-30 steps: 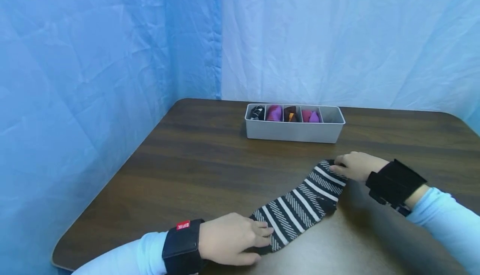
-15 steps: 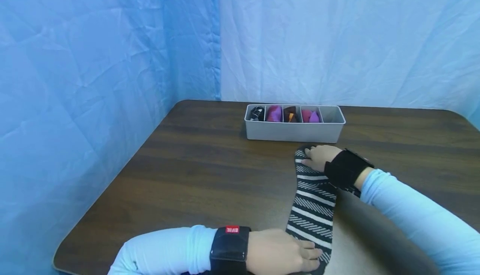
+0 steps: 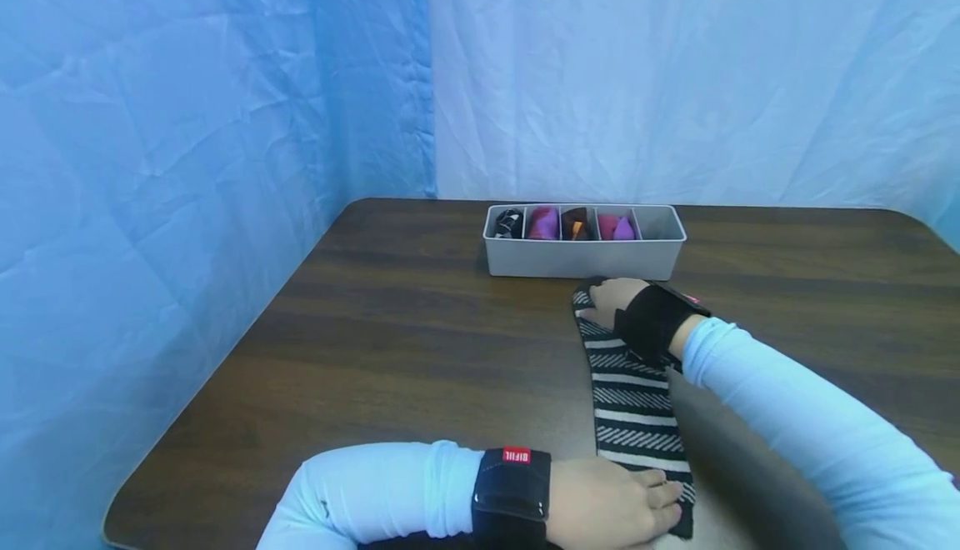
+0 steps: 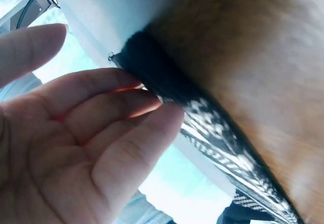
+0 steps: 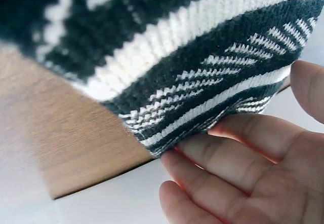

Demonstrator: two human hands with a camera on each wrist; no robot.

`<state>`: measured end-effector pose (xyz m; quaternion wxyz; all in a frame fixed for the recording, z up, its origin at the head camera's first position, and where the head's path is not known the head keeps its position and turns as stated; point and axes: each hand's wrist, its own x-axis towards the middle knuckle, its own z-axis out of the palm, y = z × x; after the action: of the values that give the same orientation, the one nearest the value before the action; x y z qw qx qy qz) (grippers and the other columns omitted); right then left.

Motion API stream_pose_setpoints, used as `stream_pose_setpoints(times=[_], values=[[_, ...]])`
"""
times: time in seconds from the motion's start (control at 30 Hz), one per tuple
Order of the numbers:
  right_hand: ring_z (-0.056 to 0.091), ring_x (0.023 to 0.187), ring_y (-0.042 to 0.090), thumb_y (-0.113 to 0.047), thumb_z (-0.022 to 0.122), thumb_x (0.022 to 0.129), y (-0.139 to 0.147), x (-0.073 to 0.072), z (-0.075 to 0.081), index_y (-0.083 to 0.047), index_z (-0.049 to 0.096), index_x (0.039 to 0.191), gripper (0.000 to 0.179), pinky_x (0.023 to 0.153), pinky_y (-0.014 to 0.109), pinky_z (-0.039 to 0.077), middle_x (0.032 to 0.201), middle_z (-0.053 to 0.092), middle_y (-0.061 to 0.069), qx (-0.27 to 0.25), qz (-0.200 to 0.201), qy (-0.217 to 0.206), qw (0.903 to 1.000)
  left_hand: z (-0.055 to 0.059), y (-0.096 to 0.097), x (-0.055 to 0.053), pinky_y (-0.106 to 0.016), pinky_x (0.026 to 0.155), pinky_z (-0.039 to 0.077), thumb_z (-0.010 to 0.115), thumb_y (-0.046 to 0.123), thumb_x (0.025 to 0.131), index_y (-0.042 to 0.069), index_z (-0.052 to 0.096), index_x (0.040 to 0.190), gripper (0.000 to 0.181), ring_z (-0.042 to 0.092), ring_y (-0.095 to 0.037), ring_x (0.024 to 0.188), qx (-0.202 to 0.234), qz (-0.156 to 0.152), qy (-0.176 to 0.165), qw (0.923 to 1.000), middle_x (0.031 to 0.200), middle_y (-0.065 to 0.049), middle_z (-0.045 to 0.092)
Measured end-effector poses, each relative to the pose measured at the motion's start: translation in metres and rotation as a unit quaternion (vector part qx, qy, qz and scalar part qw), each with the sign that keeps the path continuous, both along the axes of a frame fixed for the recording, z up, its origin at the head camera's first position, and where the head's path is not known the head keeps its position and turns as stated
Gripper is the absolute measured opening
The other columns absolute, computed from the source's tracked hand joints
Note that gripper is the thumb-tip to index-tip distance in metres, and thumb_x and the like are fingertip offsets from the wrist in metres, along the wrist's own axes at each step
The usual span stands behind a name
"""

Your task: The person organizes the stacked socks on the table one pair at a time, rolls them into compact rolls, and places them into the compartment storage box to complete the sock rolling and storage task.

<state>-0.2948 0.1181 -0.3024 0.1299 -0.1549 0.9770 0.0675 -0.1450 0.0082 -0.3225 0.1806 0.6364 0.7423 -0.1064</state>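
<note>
A black sock with white stripes and hatched bands (image 3: 637, 421) lies flat and lengthwise on the wooden table (image 3: 420, 367). My left hand (image 3: 611, 504) rests on its near end with the fingers straight. In the left wrist view, the fingertips reach the sock's dark edge, the thumb held apart. On the far end of the sock, close before the grey tray, lies my right hand (image 3: 609, 302). The right wrist view shows its relaxed fingers (image 5: 217, 153) touching the striped knit, with the thumb off to one side.
Beyond the sock stands a grey divided tray (image 3: 577, 260). Black, purple, brown and pink-purple rolled fabric bundles (image 3: 543, 223) sit in its compartments; the rightmost one holds nothing. Blue curtains (image 3: 225, 117) hang behind the table and along its left side.
The sock has turned from a slant to pointing lengthwise at the tray. My right hand moved left and away from me with its far end; my left hand slid right with the near end.
</note>
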Motion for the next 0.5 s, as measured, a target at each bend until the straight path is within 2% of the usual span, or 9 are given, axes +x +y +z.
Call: stream_pose_setpoints(times=[0.2,0.33,0.4,0.5], values=[[0.056,0.084,0.025,-0.037,0.041,0.088,-0.001,0.001,0.002,0.0,0.052,0.112,0.045,0.082,0.041,0.042,0.098,0.06,0.015,-0.005,-0.003,-0.006,1.0,-0.001,0.001,0.0,-0.011,0.099,0.022,0.042,0.035,0.088,0.017,0.03,0.133,0.05,0.023,0.0,0.126,-0.017,0.019,-0.01,0.9996,0.138,0.008,0.029],[0.053,0.098,0.031,-0.037,0.04,0.088,0.001,0.003,0.004,0.001,0.048,0.116,0.048,0.087,0.045,0.039,0.109,0.055,0.019,-0.017,0.002,-0.02,0.9997,0.001,0.0,0.0,-0.011,0.099,0.021,0.042,0.033,0.088,0.016,0.03,0.133,0.05,0.023,0.0,0.126,-0.015,0.024,-0.023,0.9993,0.138,0.007,0.028],[0.048,0.105,0.034,-0.037,0.039,0.088,0.002,0.003,0.004,0.001,0.044,0.119,0.05,0.09,0.047,0.036,0.115,0.051,0.021,-0.025,-0.002,-0.029,0.9993,0.003,0.0,-0.001,-0.011,0.099,0.021,0.042,0.033,0.088,0.016,0.03,0.133,0.049,0.024,0.001,0.126,-0.016,0.027,-0.034,0.9989,0.138,0.007,0.028],[0.04,0.115,0.036,-0.037,0.038,0.089,0.007,0.005,0.005,0.001,0.039,0.125,0.052,0.094,0.048,0.03,0.124,0.044,0.023,-0.045,0.004,-0.033,0.9984,0.01,-0.003,-0.004,-0.01,0.098,0.023,0.041,0.032,0.089,0.014,0.033,0.132,0.047,0.03,0.001,0.123,0.005,0.031,-0.065,0.9974,0.136,0.006,0.033]])
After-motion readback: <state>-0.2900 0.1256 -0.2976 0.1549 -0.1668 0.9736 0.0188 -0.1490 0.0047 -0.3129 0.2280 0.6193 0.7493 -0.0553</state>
